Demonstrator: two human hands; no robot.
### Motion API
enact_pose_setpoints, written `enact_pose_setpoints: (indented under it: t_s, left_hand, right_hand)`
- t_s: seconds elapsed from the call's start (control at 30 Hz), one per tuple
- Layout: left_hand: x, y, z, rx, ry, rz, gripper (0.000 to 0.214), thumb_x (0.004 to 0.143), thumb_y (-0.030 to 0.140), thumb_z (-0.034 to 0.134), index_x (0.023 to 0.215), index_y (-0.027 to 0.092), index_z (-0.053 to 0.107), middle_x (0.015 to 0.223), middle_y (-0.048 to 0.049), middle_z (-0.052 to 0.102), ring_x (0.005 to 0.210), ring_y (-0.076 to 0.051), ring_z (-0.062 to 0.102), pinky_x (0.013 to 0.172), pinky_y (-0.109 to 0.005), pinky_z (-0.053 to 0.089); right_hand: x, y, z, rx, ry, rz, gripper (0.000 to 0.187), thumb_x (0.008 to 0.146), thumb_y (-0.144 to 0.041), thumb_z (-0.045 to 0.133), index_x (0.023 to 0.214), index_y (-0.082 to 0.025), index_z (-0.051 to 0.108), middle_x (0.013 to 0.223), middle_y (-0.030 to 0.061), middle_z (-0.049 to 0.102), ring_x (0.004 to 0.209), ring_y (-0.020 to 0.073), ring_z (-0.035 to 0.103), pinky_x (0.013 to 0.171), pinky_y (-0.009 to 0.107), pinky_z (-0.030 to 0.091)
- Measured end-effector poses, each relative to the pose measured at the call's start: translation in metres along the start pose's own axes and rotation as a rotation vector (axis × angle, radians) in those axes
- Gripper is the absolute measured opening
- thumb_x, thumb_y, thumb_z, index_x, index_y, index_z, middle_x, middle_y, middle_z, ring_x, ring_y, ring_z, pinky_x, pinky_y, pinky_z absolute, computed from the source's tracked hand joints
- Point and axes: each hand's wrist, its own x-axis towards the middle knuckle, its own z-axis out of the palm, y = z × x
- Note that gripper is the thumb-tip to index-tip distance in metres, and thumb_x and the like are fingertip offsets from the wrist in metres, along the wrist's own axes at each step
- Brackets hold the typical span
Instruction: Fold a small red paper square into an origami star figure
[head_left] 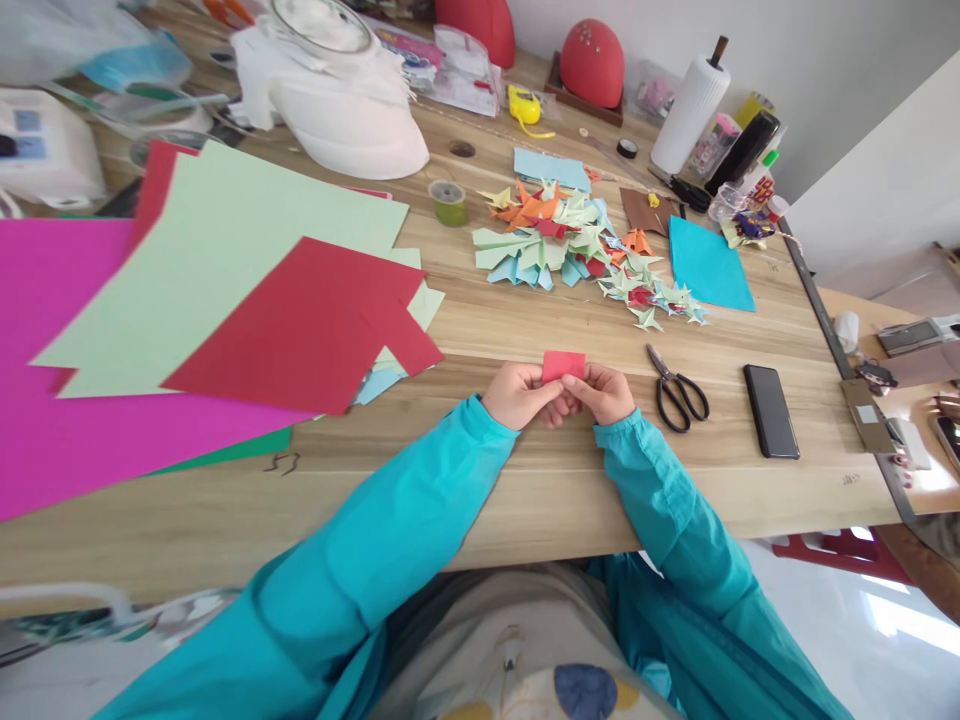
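Observation:
A small red piece of paper (564, 364) is held up between both hands, just above the wooden table. My left hand (517, 394) pinches its left side and lower edge. My right hand (606, 394) grips the lower right corner, thumb on top. The fingers of both hands meet beneath the paper, partly hidden. To the right of my right hand lie scissors (675, 390) with black handles. Beyond the hands sits a pile of folded paper pieces (555, 235) in green, orange, red and blue.
Large paper sheets in red (300, 330), pale green (225, 230) and magenta (67, 350) overlap at the left. A black phone (772, 411) lies at the right, near a blue sheet (711, 264). Farther back are a white cap (345, 110), a thread spool (448, 203) and a yellow tape measure (525, 105).

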Motion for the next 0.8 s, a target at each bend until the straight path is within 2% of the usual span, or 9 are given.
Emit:
enact_pose_setpoints:
  t_s: [0.17, 0.27, 0.5, 0.8]
  left_hand:
    - [0.0001, 0.0003, -0.0016, -0.026, -0.083, -0.025, 0.018, 0.065, 0.026, 0.063, 0.056, 0.010, 0.059, 0.045, -0.0024, 0.060, 0.035, -0.012, 0.054, 0.034, -0.022, 0.043]
    - [0.0021, -0.0027, -0.0027, -0.081, -0.106, -0.074, 0.018, 0.064, 0.027, 0.063, 0.057, 0.010, 0.059, 0.045, -0.0021, 0.060, 0.035, -0.012, 0.054, 0.033, -0.022, 0.043]
    - [0.0067, -0.0039, -0.0075, -0.266, -0.074, -0.196, 0.018, 0.063, 0.025, 0.062, 0.055, 0.011, 0.056, 0.041, -0.0007, 0.057, 0.033, -0.011, 0.052, 0.032, -0.020, 0.040]
    - [0.0081, -0.0032, -0.0082, -0.348, -0.046, -0.276, 0.016, 0.065, 0.021, 0.056, 0.051, 0.012, 0.056, 0.036, 0.0007, 0.053, 0.028, -0.010, 0.047, 0.029, -0.019, 0.035]
  right_hand:
    - [-0.0027, -0.0042, -0.0009, 0.069, -0.080, 0.074, 0.042, 0.053, -0.053, 0.072, 0.054, -0.015, 0.055, 0.041, -0.0030, 0.053, 0.034, 0.0067, 0.045, 0.035, 0.020, 0.035]
    - [-0.0023, -0.0033, -0.0022, 0.127, -0.086, 0.144, 0.040, 0.054, -0.051, 0.073, 0.052, -0.015, 0.056, 0.039, -0.0027, 0.053, 0.032, 0.0067, 0.044, 0.034, 0.019, 0.034]
    - [0.0018, 0.0005, -0.0021, 0.173, -0.002, 0.148, 0.054, 0.053, -0.068, 0.062, 0.054, -0.014, 0.059, 0.040, 0.0024, 0.057, 0.034, 0.0102, 0.049, 0.034, 0.022, 0.039]
    - [0.0002, -0.0026, 0.0017, 0.128, -0.027, 0.153, 0.051, 0.050, -0.065, 0.066, 0.051, -0.015, 0.057, 0.039, 0.0009, 0.056, 0.031, 0.0092, 0.048, 0.033, 0.020, 0.037]
